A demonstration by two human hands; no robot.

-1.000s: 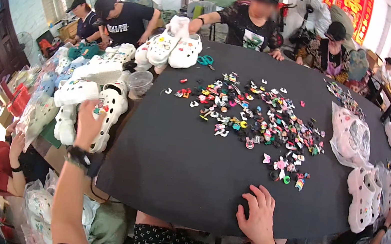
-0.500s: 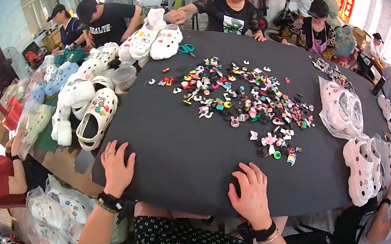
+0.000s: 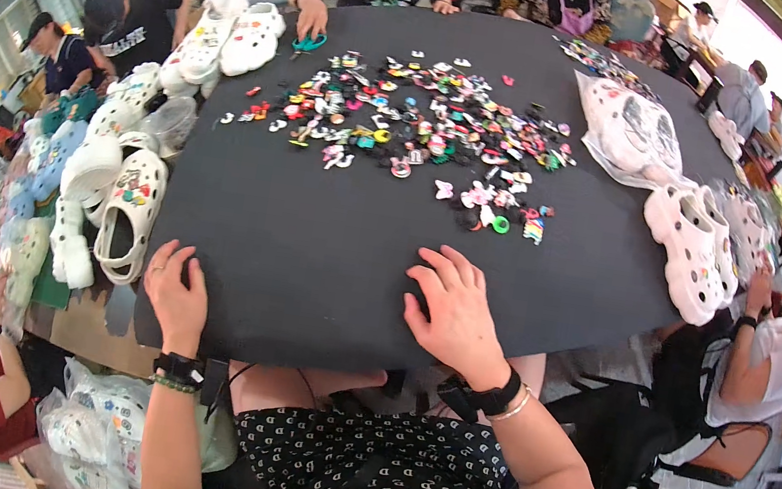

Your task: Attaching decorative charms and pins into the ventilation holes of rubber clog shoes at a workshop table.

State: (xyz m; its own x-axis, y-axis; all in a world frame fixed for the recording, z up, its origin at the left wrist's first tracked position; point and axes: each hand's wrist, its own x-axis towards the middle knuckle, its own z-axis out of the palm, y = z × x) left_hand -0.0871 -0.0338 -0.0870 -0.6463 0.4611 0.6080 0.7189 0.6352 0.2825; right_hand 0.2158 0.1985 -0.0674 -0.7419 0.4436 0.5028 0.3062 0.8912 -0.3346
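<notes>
My left hand (image 3: 176, 295) rests on the near left edge of the black tabletop (image 3: 307, 262), fingers apart and holding nothing. Farther right, my right hand (image 3: 452, 311) lies on the table with its fingers spread, also without anything in it. Beyond my hands is a wide scatter of small colourful shoe charms (image 3: 441, 115). The charms nearest my right hand include a green ring (image 3: 500, 224) and a rainbow-coloured piece (image 3: 534, 229). Left of the charms, beside my left hand, stands a white clog (image 3: 130, 211) decorated with charms.
White clogs (image 3: 685, 250) and a bagged pair (image 3: 631, 129) stand at the right. More decorated clogs (image 3: 252, 40) line the left side. Across the table, a person's hand (image 3: 312, 15) is at teal scissors (image 3: 309, 43). Other people sit or stand around. Bagged clogs (image 3: 97, 418) lie lower left.
The whole view has shifted, so the table sits higher and further left. The person opposite has brought a hand down to the scissors. My hands stay open on the table.
</notes>
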